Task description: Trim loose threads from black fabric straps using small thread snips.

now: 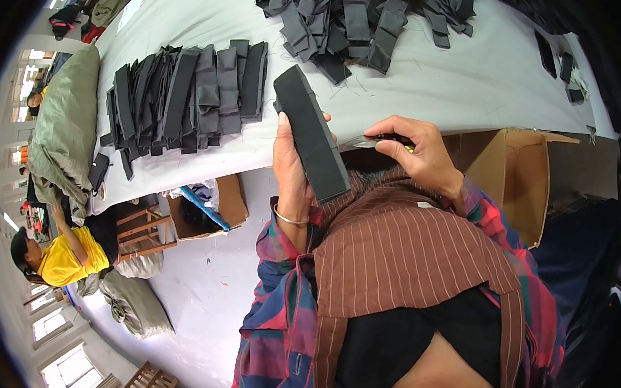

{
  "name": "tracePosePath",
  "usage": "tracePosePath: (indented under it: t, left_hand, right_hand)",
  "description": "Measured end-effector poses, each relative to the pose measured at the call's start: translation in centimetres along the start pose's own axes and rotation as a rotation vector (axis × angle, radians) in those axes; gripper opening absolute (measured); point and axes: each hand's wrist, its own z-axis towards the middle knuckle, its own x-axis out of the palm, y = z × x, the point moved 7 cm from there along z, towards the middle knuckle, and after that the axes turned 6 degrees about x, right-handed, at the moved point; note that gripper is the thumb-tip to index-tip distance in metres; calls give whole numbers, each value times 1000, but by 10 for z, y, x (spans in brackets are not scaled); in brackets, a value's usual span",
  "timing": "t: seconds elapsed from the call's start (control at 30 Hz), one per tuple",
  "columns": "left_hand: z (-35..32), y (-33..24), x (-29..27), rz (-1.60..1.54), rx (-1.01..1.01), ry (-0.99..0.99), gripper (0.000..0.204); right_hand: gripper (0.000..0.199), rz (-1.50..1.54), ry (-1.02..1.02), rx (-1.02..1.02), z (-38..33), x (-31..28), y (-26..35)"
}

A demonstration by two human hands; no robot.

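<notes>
My left hand point(291, 153) is closed round a dark grey folded fabric strip point(311, 134), held tilted above the table's near edge. To its right, my right hand point(417, 148) grips a small pair of thread snips point(362, 142) with a metal tip and a dark handle showing some yellow. The tip points left toward the strip's edge; whether it touches cannot be made out. Beyond my left hand lies a row of similar dark strips point(179, 95), laid side by side and overlapping. A looser heap of dark strips point(354, 23) sits at the far middle.
The table point(252, 146) has a white cloth cover. Below it stand an open cardboard box point(527, 175) at right and another box point(230, 202) at left. A person in yellow point(71, 256) is by a wooden stool point(144, 231) and a large sack point(64, 115).
</notes>
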Motion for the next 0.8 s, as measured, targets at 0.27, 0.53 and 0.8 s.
tracePosePath:
  t: [0.27,0.53,0.8]
  left_hand:
    - [0,-1,0,9,45,-51,51]
    - [-3,-5,3,64,99,-109,44]
    - [-3,-6,14,97,102,-44,43]
  right_hand:
    - [13,-86,-23,-124,6,11,16]
    - [13,-88,-36,-118,6,16,20]
    - [14,-185,10,-193,7,29,24]
